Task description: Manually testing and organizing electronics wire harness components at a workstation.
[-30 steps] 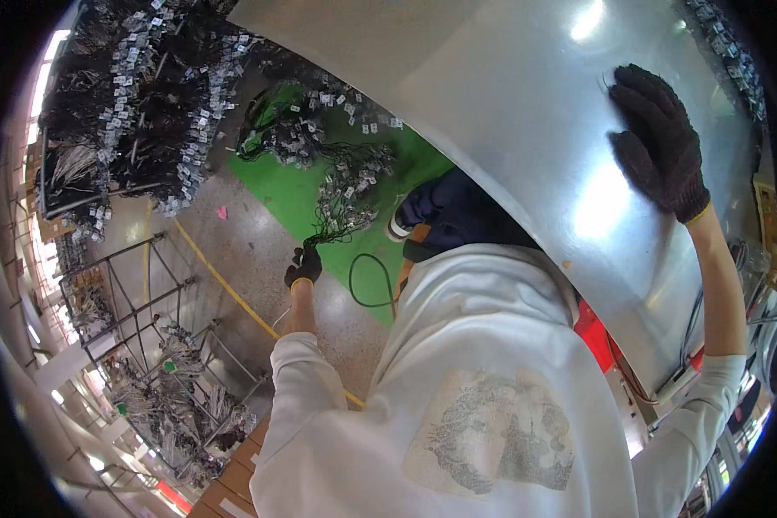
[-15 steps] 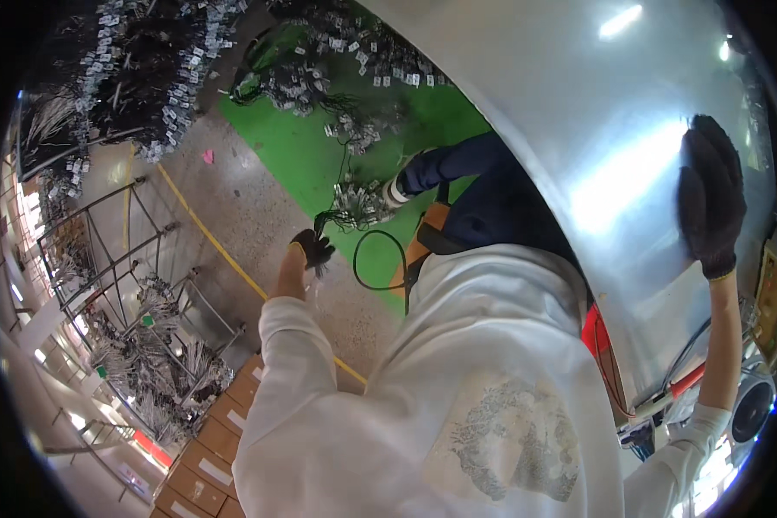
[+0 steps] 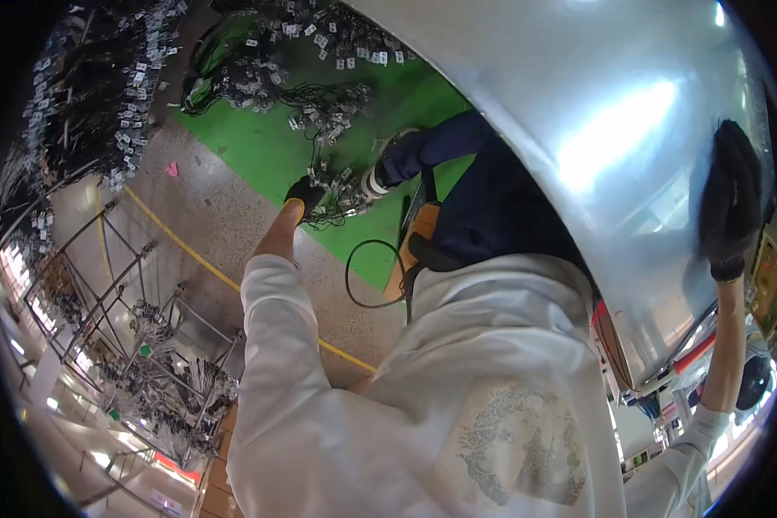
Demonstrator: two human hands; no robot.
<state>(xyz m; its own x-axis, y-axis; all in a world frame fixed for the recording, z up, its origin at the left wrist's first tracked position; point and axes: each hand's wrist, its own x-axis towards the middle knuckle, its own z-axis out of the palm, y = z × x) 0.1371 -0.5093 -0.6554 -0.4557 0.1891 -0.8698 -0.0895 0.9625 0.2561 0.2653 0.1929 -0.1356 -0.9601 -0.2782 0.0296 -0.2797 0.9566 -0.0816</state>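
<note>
My left hand [image 3: 302, 199], in a black glove with a yellow cuff edge, reaches down over the green floor strip. It is closed at a tangled bundle of black wires with pale metal-looking tags [image 3: 341, 195]; its fingertips are partly lost against the dark wires. My right hand [image 3: 730, 194], also black-gloved, lies flat with fingers stretched on the shiny metal tabletop [image 3: 527, 78] and holds nothing. Close to the bundle are a dark trouser leg and a shoe [image 3: 374, 183].
More tagged wire bundles [image 3: 319, 34] lie on the green strip [image 3: 242, 142], and others hang at the far left [image 3: 134, 95]. A black metal rack [image 3: 104, 250] stands at left. A black cable loop [image 3: 350, 274] hangs beside my waist. Cardboard boxes [image 3: 218, 475] sit lower left.
My left hand has moved forward, up against the tagged wire bundle. The right hand has slid slightly outward along the tabletop. The whole view has shifted a little.
</note>
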